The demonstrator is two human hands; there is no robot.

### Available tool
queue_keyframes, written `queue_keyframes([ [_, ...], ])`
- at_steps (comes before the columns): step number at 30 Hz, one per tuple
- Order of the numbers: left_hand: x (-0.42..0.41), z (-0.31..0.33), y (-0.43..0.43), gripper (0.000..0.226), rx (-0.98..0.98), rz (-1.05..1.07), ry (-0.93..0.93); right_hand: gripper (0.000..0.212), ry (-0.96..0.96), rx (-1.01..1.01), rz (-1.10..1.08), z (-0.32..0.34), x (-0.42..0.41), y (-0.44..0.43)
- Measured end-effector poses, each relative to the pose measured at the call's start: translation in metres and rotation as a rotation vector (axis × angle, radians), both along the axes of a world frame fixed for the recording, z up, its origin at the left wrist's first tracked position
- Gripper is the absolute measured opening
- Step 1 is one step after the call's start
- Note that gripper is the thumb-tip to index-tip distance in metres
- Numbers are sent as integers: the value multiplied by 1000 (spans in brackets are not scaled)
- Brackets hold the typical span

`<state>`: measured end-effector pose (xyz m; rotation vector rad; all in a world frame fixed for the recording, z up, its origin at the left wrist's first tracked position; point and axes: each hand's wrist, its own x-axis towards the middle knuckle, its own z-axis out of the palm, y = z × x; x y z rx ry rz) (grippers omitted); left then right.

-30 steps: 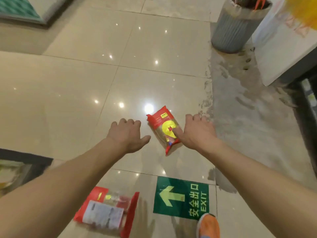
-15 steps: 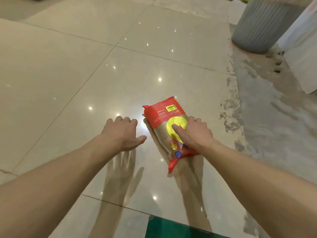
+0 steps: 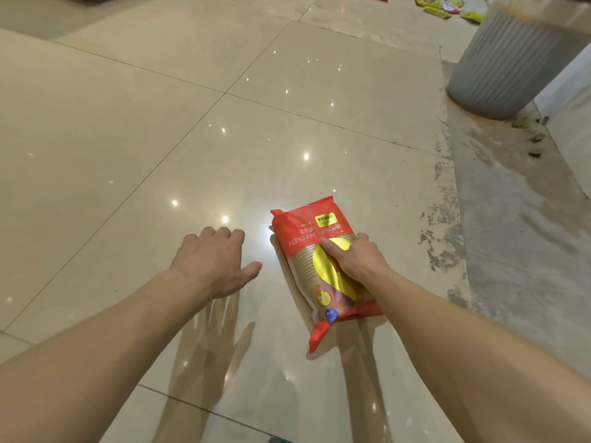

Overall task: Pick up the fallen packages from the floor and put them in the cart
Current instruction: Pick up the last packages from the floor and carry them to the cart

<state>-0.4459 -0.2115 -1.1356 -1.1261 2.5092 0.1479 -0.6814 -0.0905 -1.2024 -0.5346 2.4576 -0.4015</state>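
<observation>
Lift the red package (image 3: 302, 243), lying on the tiled floor (image 3: 160, 155) and gripped mid-body by the right hand (image 3: 358, 262), squarely, bringing the open, empty left hand (image 3: 211, 263) underneath for support.

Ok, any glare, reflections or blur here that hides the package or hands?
Head view: small light glints dot the glossy floor, one bright spot left of the red package; the left hand and right hand are sharp, their faint reflections showing below; package print readable.
</observation>
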Motion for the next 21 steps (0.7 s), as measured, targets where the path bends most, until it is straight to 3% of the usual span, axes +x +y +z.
queue_keyframes([
  [7, 6, 5, 13, 75, 7, -21, -22, 104, -44, -65, -43, 10, 27, 5],
  [15, 62, 40, 9, 86, 16, 20, -28, 92, -48, -108, 261, 55, 86, -8],
  [21, 144, 54, 21, 104, 60, 27, -136, 91, -89, -178, 373, 71, 161, -7],
])
